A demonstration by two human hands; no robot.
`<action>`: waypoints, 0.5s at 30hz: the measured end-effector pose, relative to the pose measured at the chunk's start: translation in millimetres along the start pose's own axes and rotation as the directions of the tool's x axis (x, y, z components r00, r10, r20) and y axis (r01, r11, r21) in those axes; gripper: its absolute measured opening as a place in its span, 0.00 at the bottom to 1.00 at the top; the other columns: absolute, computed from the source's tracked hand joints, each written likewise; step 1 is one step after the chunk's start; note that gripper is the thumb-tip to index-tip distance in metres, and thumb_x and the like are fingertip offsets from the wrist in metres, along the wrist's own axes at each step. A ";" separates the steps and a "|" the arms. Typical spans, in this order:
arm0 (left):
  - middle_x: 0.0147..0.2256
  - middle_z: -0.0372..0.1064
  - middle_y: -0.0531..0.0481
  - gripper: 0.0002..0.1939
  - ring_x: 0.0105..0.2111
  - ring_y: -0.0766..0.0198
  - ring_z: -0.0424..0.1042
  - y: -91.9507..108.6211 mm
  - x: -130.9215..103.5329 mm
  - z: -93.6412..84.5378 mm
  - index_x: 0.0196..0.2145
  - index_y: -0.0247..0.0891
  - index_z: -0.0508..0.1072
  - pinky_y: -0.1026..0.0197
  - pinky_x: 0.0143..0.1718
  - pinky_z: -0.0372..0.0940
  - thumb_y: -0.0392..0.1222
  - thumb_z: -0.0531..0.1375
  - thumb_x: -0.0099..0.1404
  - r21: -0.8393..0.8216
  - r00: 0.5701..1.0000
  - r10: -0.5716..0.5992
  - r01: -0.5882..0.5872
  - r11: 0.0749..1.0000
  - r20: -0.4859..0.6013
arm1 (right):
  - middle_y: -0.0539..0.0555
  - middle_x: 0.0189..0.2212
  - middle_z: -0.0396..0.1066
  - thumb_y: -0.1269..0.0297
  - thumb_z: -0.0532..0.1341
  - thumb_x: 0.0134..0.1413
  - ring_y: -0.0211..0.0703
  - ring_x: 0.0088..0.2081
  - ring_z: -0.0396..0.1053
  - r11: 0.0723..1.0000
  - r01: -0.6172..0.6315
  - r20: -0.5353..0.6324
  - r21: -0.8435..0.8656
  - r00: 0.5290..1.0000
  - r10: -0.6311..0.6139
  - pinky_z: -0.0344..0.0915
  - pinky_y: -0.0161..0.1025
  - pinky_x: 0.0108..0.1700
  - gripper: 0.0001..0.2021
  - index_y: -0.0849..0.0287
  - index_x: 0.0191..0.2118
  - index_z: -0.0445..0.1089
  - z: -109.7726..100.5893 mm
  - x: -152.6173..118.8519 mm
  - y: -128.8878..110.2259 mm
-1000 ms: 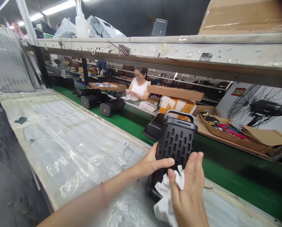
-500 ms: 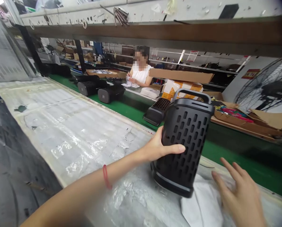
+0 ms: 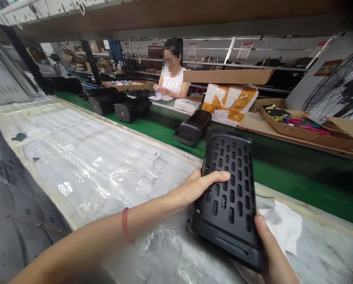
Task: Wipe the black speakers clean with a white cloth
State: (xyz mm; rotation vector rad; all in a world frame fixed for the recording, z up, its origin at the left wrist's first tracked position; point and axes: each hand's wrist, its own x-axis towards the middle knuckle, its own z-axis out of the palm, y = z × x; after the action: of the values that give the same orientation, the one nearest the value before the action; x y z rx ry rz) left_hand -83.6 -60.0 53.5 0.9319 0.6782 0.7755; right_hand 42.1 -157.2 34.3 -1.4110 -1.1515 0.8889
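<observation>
A black housing with rows of oblong slots is tilted above the bench, its near end toward me. My left hand grips its left side, thumb lying across the slotted face and the other fingers hidden behind. At the lower right edge, my right hand also holds the housing, its thumb against the side and its fingers out of sight underneath. A white cloth lies on the bench just beyond my right hand, partly covered by it and the housing.
Behind the plastic-covered bench runs a green conveyor belt. Another slotted housing and several dark units rest there. Across it sits a person beside a taped box and an open carton. A shelf beam hangs overhead.
The housing has tipped from nearly upright, its top leaning away and its lower end rising toward me. My right hand, open and apart before, has moved left onto the housing.
</observation>
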 end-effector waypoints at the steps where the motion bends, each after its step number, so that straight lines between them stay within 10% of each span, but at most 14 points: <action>1: 0.36 0.73 0.44 0.23 0.31 0.62 0.72 2.1 -1.6 0.9 0.42 0.34 0.72 0.61 0.33 0.67 0.51 0.66 0.52 0.013 1.000 0.020 -0.020 1.000 0.015 | 0.56 0.60 0.57 0.46 0.46 0.59 0.52 0.61 0.54 0.992 -0.079 0.004 0.102 0.997 0.079 0.58 0.50 0.58 0.32 0.54 0.65 0.47 0.5 -0.6 -3.8; 15: 0.44 0.67 0.46 0.15 0.47 0.56 0.67 15.8 -14.3 5.9 0.42 0.38 0.67 0.58 0.49 0.64 0.44 0.63 0.59 0.125 0.868 0.361 -0.422 0.898 0.342 | 0.36 0.64 0.44 0.47 0.56 0.51 0.49 0.66 0.38 0.981 -0.013 0.117 0.194 0.993 -0.010 0.53 0.47 0.63 0.32 0.37 0.62 0.48 -6.1 -7.4 -0.8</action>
State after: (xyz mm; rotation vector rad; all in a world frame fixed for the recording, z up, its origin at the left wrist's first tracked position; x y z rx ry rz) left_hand -91.2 -68.3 72.5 1.3686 0.2868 0.9049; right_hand 45.9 -165.9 35.6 -1.2133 -1.1179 1.0678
